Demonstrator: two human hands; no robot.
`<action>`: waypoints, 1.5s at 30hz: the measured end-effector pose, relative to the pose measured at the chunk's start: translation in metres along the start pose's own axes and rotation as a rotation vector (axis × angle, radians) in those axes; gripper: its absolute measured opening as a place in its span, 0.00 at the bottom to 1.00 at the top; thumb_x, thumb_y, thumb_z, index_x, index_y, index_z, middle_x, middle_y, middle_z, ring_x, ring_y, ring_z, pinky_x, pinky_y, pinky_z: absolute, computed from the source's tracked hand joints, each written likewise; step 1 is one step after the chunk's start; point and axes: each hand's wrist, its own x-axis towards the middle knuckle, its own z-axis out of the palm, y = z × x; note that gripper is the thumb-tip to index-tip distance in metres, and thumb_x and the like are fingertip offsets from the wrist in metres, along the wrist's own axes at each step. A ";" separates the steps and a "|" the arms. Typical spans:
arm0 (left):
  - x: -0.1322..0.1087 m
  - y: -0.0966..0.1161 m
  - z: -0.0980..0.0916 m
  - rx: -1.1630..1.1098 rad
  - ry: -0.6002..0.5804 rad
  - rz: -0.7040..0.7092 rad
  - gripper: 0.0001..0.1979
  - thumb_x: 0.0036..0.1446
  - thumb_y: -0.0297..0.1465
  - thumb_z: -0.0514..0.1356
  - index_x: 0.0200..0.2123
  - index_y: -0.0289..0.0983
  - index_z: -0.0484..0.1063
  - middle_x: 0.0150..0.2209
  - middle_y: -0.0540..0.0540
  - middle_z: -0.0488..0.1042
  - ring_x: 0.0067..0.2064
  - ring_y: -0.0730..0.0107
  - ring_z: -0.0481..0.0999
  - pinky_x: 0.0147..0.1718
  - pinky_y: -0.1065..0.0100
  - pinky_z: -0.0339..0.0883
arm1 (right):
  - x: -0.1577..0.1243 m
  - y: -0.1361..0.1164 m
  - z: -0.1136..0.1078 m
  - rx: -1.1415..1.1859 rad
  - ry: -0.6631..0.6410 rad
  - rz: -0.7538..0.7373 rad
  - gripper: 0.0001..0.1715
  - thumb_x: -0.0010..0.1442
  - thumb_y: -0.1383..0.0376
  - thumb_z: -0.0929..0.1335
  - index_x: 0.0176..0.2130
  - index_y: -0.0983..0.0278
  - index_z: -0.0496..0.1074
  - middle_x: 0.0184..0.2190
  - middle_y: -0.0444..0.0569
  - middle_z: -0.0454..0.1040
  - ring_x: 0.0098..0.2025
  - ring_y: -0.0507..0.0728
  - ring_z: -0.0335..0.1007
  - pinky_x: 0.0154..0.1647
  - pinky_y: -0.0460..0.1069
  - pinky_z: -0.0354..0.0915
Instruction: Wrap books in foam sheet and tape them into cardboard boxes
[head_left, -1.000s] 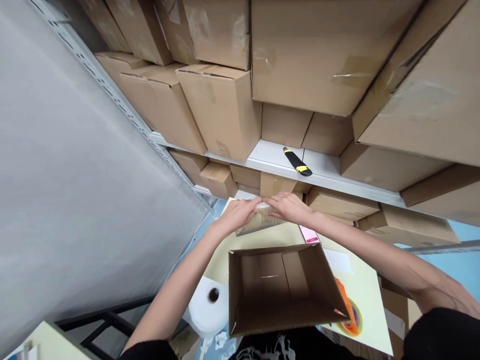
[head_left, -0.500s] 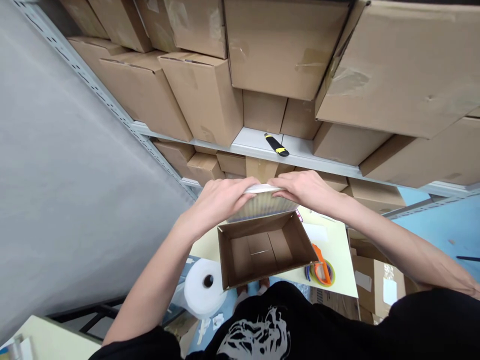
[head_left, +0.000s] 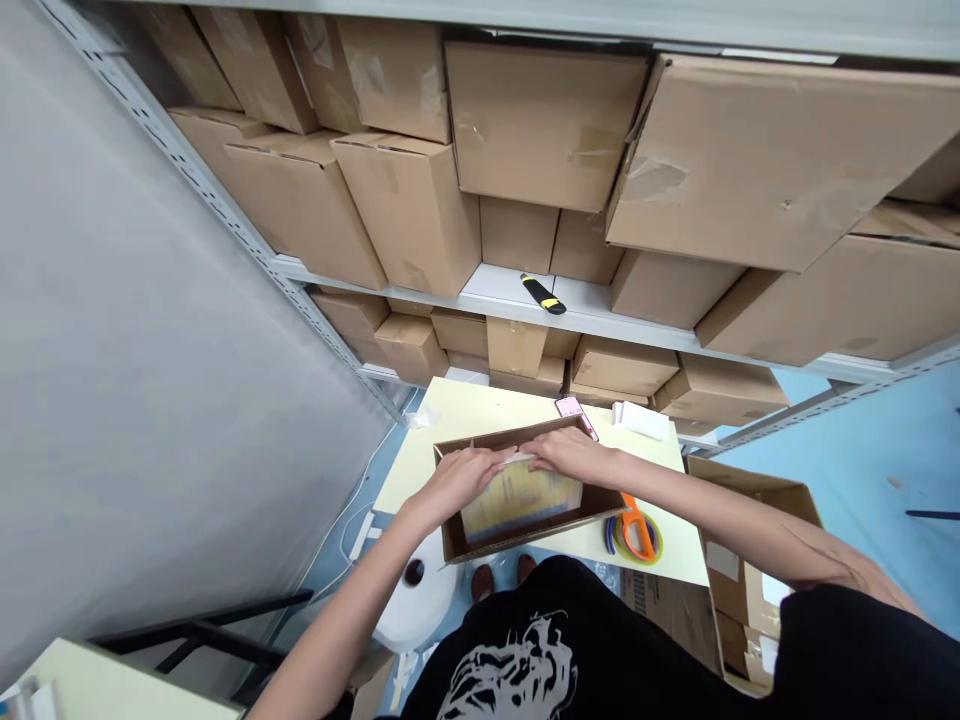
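A flat wrapped pack point(head_left: 521, 503) seems held by the left hand point(head_left: 463, 483) and right hand point(head_left: 572, 455), lying long-side across inside the cardboard box point(head_left: 510, 435).

Two bare hands, a left point(head_left: 457, 482) and a right point(head_left: 574, 455), rest on one flat yellowish plastic-wrapped packet point(head_left: 521, 500) inside one open brown cardboard box point(head_left: 525, 540). Around them are one black-and-yellow utility knife point(head_left: 544, 294), one pink rectangular phone point(head_left: 571, 406), one pair of orange-handled scissors point(head_left: 637, 530), one white cylindrical foam roll point(head_left: 416, 610), and two dark brown shoes point(head_left: 482, 582).
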 end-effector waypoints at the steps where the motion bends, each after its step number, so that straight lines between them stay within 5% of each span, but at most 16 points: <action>1: 0.005 -0.001 0.010 0.004 -0.039 -0.006 0.19 0.64 0.33 0.47 0.56 0.49 0.65 0.47 0.49 0.77 0.47 0.61 0.76 0.42 0.65 0.68 | 0.004 0.001 0.009 0.009 -0.031 0.028 0.15 0.62 0.62 0.65 0.49 0.60 0.71 0.39 0.51 0.78 0.40 0.59 0.74 0.35 0.47 0.64; 4: 0.014 0.000 0.032 0.055 -0.097 -0.065 0.18 0.59 0.27 0.52 0.52 0.38 0.71 0.44 0.40 0.78 0.45 0.57 0.77 0.43 0.62 0.68 | 0.011 0.003 0.024 -0.001 -0.044 0.125 0.17 0.57 0.65 0.70 0.47 0.64 0.73 0.36 0.54 0.78 0.41 0.61 0.74 0.39 0.50 0.66; 7: 0.000 -0.006 0.038 0.087 -0.027 -0.107 0.21 0.59 0.24 0.49 0.54 0.30 0.68 0.49 0.33 0.74 0.51 0.53 0.72 0.49 0.56 0.65 | -0.007 0.014 0.027 -0.014 0.057 0.210 0.16 0.60 0.66 0.66 0.49 0.66 0.72 0.41 0.59 0.75 0.48 0.63 0.70 0.47 0.54 0.65; 10: -0.041 -0.030 0.045 0.033 0.238 -0.283 0.22 0.63 0.30 0.45 0.57 0.33 0.64 0.51 0.35 0.72 0.53 0.53 0.69 0.51 0.54 0.63 | -0.050 0.035 0.040 0.028 0.242 0.386 0.20 0.66 0.64 0.57 0.51 0.67 0.69 0.48 0.61 0.70 0.52 0.64 0.66 0.51 0.58 0.63; 12: -0.069 -0.050 0.061 -0.132 0.482 -0.497 0.25 0.62 0.40 0.46 0.58 0.34 0.61 0.51 0.36 0.71 0.54 0.53 0.69 0.52 0.53 0.63 | -0.081 0.048 0.061 0.221 0.499 0.655 0.23 0.63 0.57 0.61 0.52 0.67 0.68 0.49 0.61 0.69 0.55 0.67 0.63 0.54 0.61 0.62; 13: -0.080 -0.058 0.072 -0.256 0.504 -0.578 0.28 0.61 0.43 0.46 0.58 0.32 0.61 0.52 0.35 0.71 0.53 0.53 0.70 0.51 0.53 0.64 | -0.094 0.051 0.074 0.359 0.535 0.761 0.29 0.60 0.53 0.63 0.55 0.67 0.65 0.52 0.62 0.67 0.57 0.68 0.61 0.56 0.63 0.59; 15: -0.091 -0.066 0.096 -0.518 0.392 -0.621 0.29 0.61 0.45 0.42 0.57 0.32 0.63 0.53 0.36 0.70 0.53 0.56 0.71 0.52 0.54 0.64 | -0.108 0.051 0.100 0.704 0.453 0.878 0.37 0.59 0.49 0.62 0.60 0.67 0.60 0.57 0.62 0.64 0.59 0.68 0.60 0.58 0.63 0.58; 18: -0.085 -0.065 0.117 -0.756 0.272 -0.517 0.30 0.61 0.46 0.42 0.58 0.35 0.62 0.59 0.39 0.65 0.60 0.61 0.63 0.60 0.57 0.55 | -0.107 0.037 0.126 1.036 0.327 0.823 0.39 0.61 0.45 0.59 0.64 0.60 0.55 0.62 0.54 0.59 0.62 0.63 0.56 0.61 0.59 0.56; 21: -0.069 -0.067 0.114 -0.842 0.234 -0.460 0.30 0.59 0.50 0.45 0.56 0.37 0.66 0.63 0.41 0.56 0.65 0.62 0.53 0.63 0.60 0.46 | -0.095 0.024 0.129 1.210 0.303 0.736 0.41 0.59 0.42 0.60 0.65 0.55 0.52 0.66 0.46 0.52 0.67 0.59 0.44 0.66 0.57 0.43; 24: -0.057 -0.080 0.102 -0.891 0.141 -0.458 0.32 0.58 0.54 0.43 0.46 0.37 0.74 0.64 0.41 0.53 0.64 0.60 0.54 0.62 0.61 0.48 | -0.091 0.022 0.119 1.232 0.241 0.715 0.40 0.60 0.40 0.57 0.64 0.54 0.55 0.66 0.45 0.51 0.68 0.58 0.42 0.68 0.57 0.37; 28: -0.048 -0.095 0.101 -0.893 0.075 -0.491 0.34 0.56 0.57 0.42 0.38 0.37 0.75 0.62 0.42 0.54 0.61 0.61 0.58 0.61 0.62 0.49 | -0.103 0.028 0.108 1.208 0.030 0.656 0.40 0.59 0.39 0.55 0.62 0.55 0.60 0.68 0.46 0.46 0.69 0.62 0.36 0.67 0.61 0.36; 31: -0.041 -0.099 0.108 -0.889 0.085 -0.537 0.34 0.54 0.58 0.44 0.36 0.36 0.75 0.60 0.40 0.58 0.60 0.59 0.60 0.60 0.60 0.51 | -0.112 0.029 0.110 1.092 -0.083 0.544 0.40 0.54 0.40 0.63 0.59 0.57 0.64 0.68 0.50 0.44 0.69 0.66 0.34 0.66 0.62 0.41; 33: -0.039 -0.099 0.112 -0.904 0.095 -0.537 0.34 0.54 0.58 0.44 0.38 0.36 0.74 0.60 0.39 0.60 0.60 0.57 0.61 0.59 0.58 0.54 | -0.110 0.028 0.116 1.003 -0.017 0.555 0.40 0.51 0.42 0.68 0.57 0.57 0.66 0.66 0.53 0.48 0.67 0.67 0.43 0.62 0.61 0.51; 37: -0.045 -0.103 0.114 -0.992 0.134 -0.503 0.33 0.58 0.55 0.40 0.47 0.37 0.69 0.59 0.37 0.62 0.59 0.58 0.63 0.54 0.57 0.62 | -0.084 0.027 0.137 0.832 0.380 0.815 0.28 0.50 0.46 0.68 0.43 0.62 0.73 0.49 0.56 0.68 0.51 0.64 0.66 0.50 0.58 0.64; 42: -0.056 -0.112 0.117 -1.043 0.252 -0.539 0.29 0.59 0.53 0.39 0.41 0.36 0.64 0.54 0.34 0.69 0.52 0.58 0.73 0.47 0.56 0.69 | -0.049 0.025 0.166 0.769 0.577 1.037 0.34 0.51 0.49 0.67 0.51 0.67 0.60 0.48 0.60 0.67 0.50 0.66 0.65 0.51 0.59 0.63; 45: -0.049 -0.110 0.104 -0.853 0.401 -0.602 0.27 0.58 0.52 0.46 0.50 0.37 0.58 0.57 0.34 0.65 0.56 0.57 0.69 0.52 0.53 0.65 | -0.043 0.020 0.175 0.817 0.608 1.021 0.37 0.55 0.51 0.64 0.57 0.67 0.53 0.53 0.61 0.65 0.54 0.63 0.65 0.52 0.55 0.64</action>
